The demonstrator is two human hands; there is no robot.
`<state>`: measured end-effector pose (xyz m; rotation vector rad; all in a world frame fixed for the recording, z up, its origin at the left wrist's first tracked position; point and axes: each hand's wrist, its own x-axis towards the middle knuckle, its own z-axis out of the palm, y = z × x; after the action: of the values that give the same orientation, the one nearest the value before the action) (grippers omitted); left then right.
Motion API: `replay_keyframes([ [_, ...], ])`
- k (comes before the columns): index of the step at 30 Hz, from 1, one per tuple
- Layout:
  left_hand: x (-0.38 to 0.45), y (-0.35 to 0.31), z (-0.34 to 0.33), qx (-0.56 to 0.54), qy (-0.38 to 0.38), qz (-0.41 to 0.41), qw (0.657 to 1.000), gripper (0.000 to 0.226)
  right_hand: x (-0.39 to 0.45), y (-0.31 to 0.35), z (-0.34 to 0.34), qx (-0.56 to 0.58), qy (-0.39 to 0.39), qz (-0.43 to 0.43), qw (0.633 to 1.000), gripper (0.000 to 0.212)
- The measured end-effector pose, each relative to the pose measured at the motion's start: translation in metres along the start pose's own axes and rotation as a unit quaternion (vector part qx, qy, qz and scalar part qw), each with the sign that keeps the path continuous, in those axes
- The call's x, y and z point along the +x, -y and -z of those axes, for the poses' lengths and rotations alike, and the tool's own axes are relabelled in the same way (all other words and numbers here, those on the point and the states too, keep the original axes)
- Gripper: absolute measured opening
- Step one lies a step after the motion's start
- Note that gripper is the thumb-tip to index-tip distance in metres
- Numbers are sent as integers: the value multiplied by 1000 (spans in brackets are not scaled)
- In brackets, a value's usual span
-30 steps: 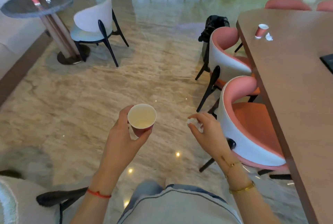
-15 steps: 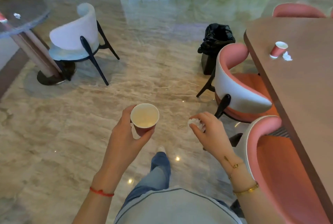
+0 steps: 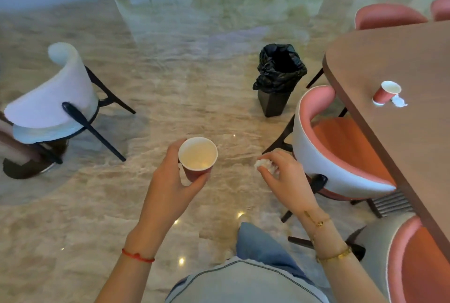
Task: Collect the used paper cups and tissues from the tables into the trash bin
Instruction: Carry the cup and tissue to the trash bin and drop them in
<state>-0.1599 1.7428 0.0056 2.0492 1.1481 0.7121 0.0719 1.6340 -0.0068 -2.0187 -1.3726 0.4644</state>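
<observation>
My left hand (image 3: 168, 185) grips a red paper cup (image 3: 197, 157) with a white inside, held upright at the middle of the view. My right hand (image 3: 285, 176) pinches a crumpled white tissue (image 3: 264, 165) in its fingertips. Ahead on the floor stands the trash bin (image 3: 277, 81), dark and lined with a black bag, its mouth open. On the brown table (image 3: 401, 64) at the right sit a second red paper cup (image 3: 386, 92) and a small white tissue (image 3: 399, 101) right beside it.
Pink chairs (image 3: 341, 146) line the table's left side, one just right of my right hand, another at the lower right (image 3: 418, 266). A white chair with black legs (image 3: 53, 105) stands at the left. Marble floor stretches between me and the bin.
I have walked forward: the bin and the table's cup look nearer and larger. The round table at the far left has slid out of view. Both hands keep their hold.
</observation>
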Motion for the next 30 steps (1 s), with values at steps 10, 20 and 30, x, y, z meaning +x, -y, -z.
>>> replay_keyframes([
  [10, 220, 28, -33, -5, 14, -11, 1000, 73, 210, -55, -15, -7, -31, -24, 999, 12],
  [20, 456, 18, -79, -18, 39, -36, 998, 71, 430, -90, 33, -11, -46, -19, 999, 10],
  [30, 656, 16, -164, -21, 125, -89, 988, 71, 562, -159, 54, -2, -120, -120, 985, 11],
])
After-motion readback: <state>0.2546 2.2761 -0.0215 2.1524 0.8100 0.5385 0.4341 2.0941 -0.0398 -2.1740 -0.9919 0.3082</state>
